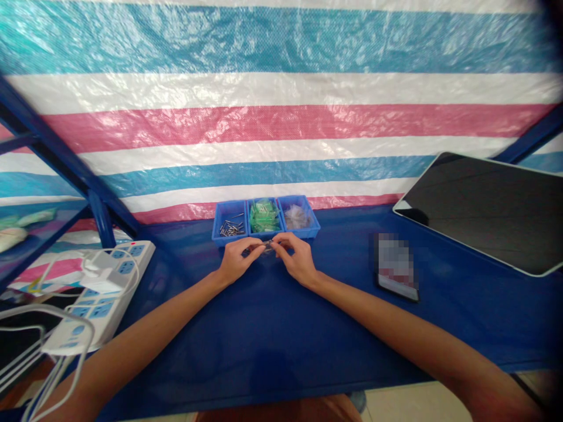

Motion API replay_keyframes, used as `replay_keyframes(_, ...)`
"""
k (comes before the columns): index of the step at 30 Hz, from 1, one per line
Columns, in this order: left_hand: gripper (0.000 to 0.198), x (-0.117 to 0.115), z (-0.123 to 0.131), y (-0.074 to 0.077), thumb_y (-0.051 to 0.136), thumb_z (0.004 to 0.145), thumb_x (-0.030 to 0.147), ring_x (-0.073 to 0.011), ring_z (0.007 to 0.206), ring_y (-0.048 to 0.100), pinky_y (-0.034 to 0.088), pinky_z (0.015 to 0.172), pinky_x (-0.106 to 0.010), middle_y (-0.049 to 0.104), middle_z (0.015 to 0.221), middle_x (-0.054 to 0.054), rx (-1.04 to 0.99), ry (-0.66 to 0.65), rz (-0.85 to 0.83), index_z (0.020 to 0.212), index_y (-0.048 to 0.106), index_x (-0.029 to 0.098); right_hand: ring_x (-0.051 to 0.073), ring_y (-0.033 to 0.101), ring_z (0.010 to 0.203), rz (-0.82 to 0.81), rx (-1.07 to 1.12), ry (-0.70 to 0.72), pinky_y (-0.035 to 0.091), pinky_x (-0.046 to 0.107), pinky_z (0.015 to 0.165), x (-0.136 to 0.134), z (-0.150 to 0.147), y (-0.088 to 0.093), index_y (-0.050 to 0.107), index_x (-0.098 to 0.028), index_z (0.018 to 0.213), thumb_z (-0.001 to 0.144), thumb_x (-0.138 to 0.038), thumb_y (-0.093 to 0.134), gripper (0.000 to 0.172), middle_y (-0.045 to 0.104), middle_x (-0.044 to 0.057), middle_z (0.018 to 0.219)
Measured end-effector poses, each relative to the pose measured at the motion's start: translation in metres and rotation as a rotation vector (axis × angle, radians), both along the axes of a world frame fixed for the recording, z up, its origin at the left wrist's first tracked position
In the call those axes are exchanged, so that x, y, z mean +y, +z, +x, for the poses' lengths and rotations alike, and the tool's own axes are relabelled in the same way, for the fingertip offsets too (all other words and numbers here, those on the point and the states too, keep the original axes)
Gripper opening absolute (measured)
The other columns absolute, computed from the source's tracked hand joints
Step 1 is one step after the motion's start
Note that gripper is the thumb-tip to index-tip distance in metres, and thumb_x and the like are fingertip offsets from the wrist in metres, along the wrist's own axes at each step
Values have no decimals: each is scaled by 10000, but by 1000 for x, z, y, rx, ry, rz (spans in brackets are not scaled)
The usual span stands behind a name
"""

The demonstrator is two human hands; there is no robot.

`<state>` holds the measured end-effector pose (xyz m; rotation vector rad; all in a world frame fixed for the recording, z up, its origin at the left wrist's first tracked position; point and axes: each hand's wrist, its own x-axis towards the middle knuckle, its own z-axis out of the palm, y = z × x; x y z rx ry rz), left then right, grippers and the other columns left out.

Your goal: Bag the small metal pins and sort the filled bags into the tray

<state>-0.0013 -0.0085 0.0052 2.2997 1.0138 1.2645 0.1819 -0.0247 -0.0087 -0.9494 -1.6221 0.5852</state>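
Note:
My left hand (238,259) and my right hand (297,258) meet just in front of three joined blue bins, thumbs and fingers pinched. Between the fingertips shows a small shiny object (267,247), too small to make out. Thin metal pins or screws (231,228) lie in the left bin (219,234). Green plastic packets (264,215) fill the middle bin (281,227). In the right bin (314,225) is a heap of clear, greyish plastic bags (296,217).
On the blue table (246,346), a phone (398,290) lies right of my hands. A large dark flat screen (484,214) rests at the far right. A white power strip (112,316) with plugs and cables sits left. Behind is a striped sheet (281,123).

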Motion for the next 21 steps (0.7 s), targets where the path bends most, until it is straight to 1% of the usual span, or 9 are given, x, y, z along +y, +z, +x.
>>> replay_keyframes(2,179,0,0,-1,583,852,316,-128,676,642,507,695,-231,706,791,-24,-10,24,-8,856,676,164,112,568,571,29,-3,13,471,244,610,0,1,-1,597,-190,885,890,-285,519,123,603,4,741)
replay_keyframes(4,176,0,-1,-2,578,857,306,-125,688,651,510,707,-228,706,806,-21,-38,40,-28,931,663,170,115,562,590,72,-37,39,476,255,632,0,2,-2,611,-191,895,912,-254,468,158,597,10,744)
replay_keyframes(7,207,1,-1,-4,587,853,293,-105,611,635,512,635,-209,682,749,-3,-120,30,-73,1019,606,171,118,567,636,128,-106,96,493,276,678,0,4,-3,643,-202,959,930,-203,399,246,624,42,861)
replay_keyframes(10,196,2,-2,-7,564,865,299,-92,530,600,503,561,-201,630,668,24,-216,-24,-133,1016,562,173,118,587,679,141,-129,117,512,285,714,1,4,-3,653,-227,1031,927,-180,401,277,629,58,997)
replay_keyframes(12,178,3,-3,-7,534,882,297,-93,542,598,507,574,-210,614,682,18,-243,-67,-158,1004,559,171,144,611,791,157,-129,94,509,302,782,0,3,-1,659,-234,1035,915,-192,451,244,638,57,1000)
replay_keyframes(14,176,2,-4,-5,500,899,295,-100,580,600,507,602,-223,611,716,-3,-215,-114,-169,987,577,164,167,607,887,173,-126,71,496,315,828,0,3,1,668,-229,1009,898,-220,507,195,649,55,963)
replay_keyframes(16,211,2,-6,-3,462,915,298,-113,619,599,502,623,-239,616,742,-25,-163,-157,-167,999,595,159,172,602,881,168,-120,47,498,310,803,0,3,2,673,-223,976,888,-252,538,164,645,53,918)
replay_keyframes(18,236,1,-8,1,447,919,299,-131,686,602,499,655,-259,629,795,-52,-114,-178,-127,1022,607,158,166,597,830,147,-115,17,504,295,739,1,3,2,677,-219,954,885,-282,545,161,629,58,917)
replay_keyframes(21,209,1,-6,5,506,890,294,-140,777,587,496,681,-263,621,937,-82,-67,-139,-23,996,627,161,152,589,739,110,-111,5,499,282,681,1,3,1,673,-209,935,890,-314,536,179,620,57,889)
